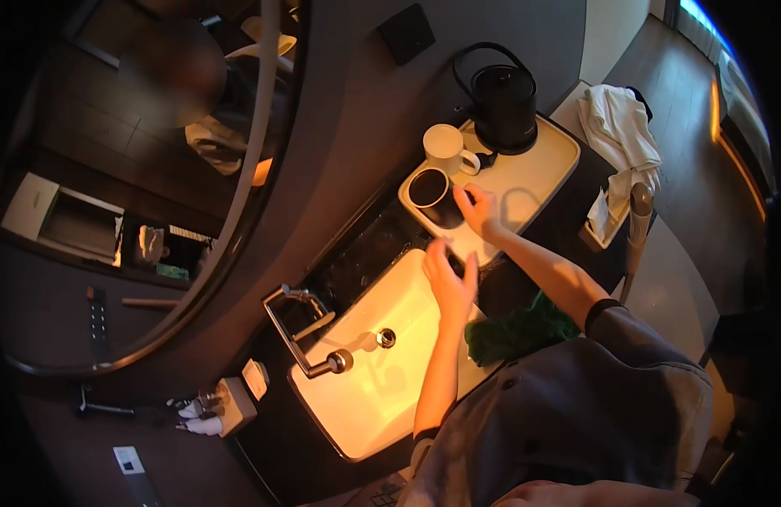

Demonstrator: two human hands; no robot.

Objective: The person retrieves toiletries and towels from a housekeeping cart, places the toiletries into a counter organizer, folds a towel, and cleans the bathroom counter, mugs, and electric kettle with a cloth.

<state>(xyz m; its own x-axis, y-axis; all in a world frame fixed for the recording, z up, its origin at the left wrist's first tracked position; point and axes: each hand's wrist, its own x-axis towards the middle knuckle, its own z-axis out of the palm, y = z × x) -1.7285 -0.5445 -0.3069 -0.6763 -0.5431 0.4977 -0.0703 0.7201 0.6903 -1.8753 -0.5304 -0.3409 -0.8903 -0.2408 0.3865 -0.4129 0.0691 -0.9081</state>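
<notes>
My right hand (478,211) is at the side of a black mug (445,208) with a pale rim, its fingers closed at the handle side. The mug stands upright at the near left end of a cream tray (547,169). Beside it on the tray are a white mug (444,146) and a black kettle (505,110) with a looped handle. My left hand (451,277) is over the sink's upper right edge, thumb and fingers apart, holding nothing. A dark green cloth (521,332) lies on the counter right of the sink.
The white sink (357,427) has a metal faucet (319,363) at its left. A box of toiletries (236,407) stands beyond. White towels (619,127), a small tray (608,224) and a grey hairdryer (640,211) are at right. A round mirror (111,363) hangs at left.
</notes>
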